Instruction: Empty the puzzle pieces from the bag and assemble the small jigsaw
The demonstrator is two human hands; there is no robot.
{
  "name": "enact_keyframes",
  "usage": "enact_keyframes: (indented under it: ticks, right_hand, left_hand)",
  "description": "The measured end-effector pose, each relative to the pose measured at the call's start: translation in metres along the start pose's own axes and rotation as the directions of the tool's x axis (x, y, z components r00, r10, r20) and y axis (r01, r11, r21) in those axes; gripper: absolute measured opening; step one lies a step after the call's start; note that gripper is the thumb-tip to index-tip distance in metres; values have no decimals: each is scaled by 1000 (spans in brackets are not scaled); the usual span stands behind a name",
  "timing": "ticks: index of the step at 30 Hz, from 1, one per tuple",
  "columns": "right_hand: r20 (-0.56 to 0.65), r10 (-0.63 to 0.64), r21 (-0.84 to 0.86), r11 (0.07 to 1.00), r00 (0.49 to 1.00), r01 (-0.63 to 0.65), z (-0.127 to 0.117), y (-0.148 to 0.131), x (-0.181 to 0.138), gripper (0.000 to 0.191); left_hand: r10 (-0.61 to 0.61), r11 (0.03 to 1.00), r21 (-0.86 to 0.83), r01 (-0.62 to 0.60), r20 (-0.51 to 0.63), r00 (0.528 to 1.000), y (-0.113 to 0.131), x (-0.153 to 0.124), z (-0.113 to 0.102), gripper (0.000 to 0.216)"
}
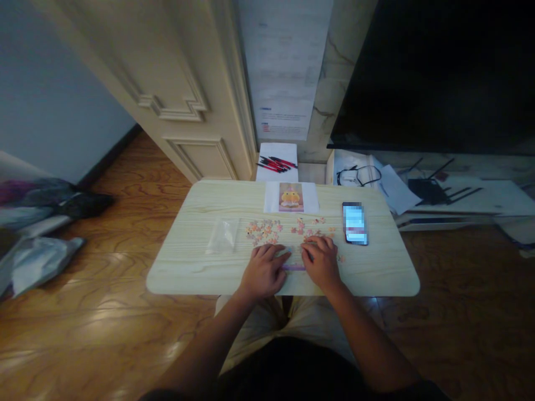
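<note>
My left hand (264,270) and my right hand (321,262) rest side by side on a small pale wooden table (196,267), near its front edge. Both have fingers curled down onto a strip of joined puzzle pieces (293,267) lying between them. Loose pink and orange puzzle pieces (263,230) are scattered just beyond my fingers, with more (313,225) to the right. A reference picture of a yellow character (291,197) lies at the table's far edge. What my fingertips pinch is hidden.
A clear plastic bag (223,234) lies left of the pieces. A phone (355,223) with a lit screen lies to the right. Red and black pens (276,163) sit on a white box behind. Glasses (358,175), papers and a router (430,189) lie on the floor.
</note>
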State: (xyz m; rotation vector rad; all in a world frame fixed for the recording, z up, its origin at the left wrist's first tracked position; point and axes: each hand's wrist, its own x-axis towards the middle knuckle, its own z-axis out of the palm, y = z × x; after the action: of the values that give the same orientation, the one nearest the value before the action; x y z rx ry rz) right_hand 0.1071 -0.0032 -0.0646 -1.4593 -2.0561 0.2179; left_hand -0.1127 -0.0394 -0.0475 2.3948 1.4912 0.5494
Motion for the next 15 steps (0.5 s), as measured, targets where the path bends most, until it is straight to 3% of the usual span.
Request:
enact_keyframes:
  ticks: [15]
  right_hand:
    - [-26, -13, 35, 999, 1000, 13, 2, 1, -1, 16]
  left_hand:
    - [4, 1000, -6, -4, 4, 1000, -1, -1, 0, 55]
